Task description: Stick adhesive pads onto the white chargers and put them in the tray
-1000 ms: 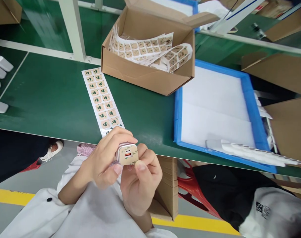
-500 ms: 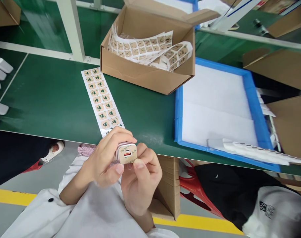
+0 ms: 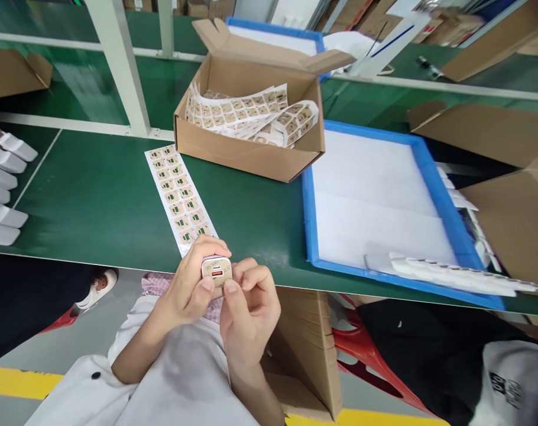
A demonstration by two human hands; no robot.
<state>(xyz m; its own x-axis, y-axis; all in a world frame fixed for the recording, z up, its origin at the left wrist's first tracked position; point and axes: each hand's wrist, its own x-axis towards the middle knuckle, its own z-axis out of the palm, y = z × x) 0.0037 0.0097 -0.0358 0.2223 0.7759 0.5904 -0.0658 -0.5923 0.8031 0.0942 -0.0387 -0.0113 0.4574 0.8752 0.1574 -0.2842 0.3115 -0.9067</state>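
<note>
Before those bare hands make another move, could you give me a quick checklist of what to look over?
1. Two-port USB adapter held by the left hand: ok.
2. Both ports showing through the tan sticker: ok.
3. Right hand away from the sticker: not ok; its thumb is at the lower right corner.
4. Whether that thumb is pressing or peeling: cannot tell.
5. Sticker sheet lying on the green table: ok, though the hand hides its near end.
6. Row of white pieces wholly within the blue tray: not ok; it seems to reach past the right rim.
</note>
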